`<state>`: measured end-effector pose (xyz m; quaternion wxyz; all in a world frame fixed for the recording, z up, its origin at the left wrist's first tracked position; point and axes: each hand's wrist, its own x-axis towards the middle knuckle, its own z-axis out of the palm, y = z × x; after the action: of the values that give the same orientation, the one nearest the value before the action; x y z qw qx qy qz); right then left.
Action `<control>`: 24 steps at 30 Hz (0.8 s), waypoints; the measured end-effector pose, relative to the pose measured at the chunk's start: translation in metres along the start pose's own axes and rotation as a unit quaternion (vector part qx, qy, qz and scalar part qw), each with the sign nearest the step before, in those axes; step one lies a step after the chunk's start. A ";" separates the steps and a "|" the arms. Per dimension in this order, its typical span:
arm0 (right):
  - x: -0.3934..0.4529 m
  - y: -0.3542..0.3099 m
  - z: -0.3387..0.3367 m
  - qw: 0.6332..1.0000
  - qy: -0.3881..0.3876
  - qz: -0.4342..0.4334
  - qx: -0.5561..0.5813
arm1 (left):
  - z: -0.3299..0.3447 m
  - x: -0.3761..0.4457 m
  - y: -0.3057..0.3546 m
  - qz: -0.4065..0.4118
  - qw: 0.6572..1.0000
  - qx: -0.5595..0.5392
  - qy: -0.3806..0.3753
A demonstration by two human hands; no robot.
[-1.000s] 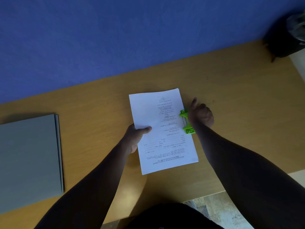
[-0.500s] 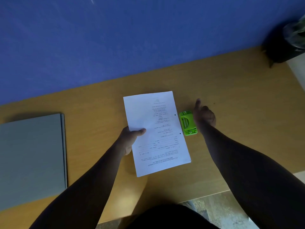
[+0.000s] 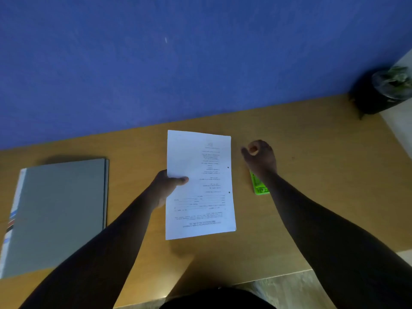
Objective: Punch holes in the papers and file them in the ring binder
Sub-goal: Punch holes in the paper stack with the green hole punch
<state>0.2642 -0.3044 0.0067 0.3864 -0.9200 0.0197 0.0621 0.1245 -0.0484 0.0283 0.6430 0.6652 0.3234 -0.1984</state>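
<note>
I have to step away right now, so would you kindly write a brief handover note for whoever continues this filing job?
Left hand grips the papers by their left edge, thumb on top.
Right hand is loosely curled, holding nothing, above the green hole punch on the desk.
Done: two holes show along the papers' right edge.
The grey ring binder lies closed at the left of the desk.
Left: open the binder and file the papers on its rings.
</note>
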 end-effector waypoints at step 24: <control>-0.068 -0.236 0.024 0.816 -0.282 -0.457 -0.215 | -0.049 -0.047 0.067 0.110 0.940 0.314 0.074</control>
<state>0.2144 -0.1231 0.1663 0.1510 -0.8249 -0.5269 0.1380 0.1290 -0.0060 0.1136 0.3937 0.8776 0.2160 -0.1677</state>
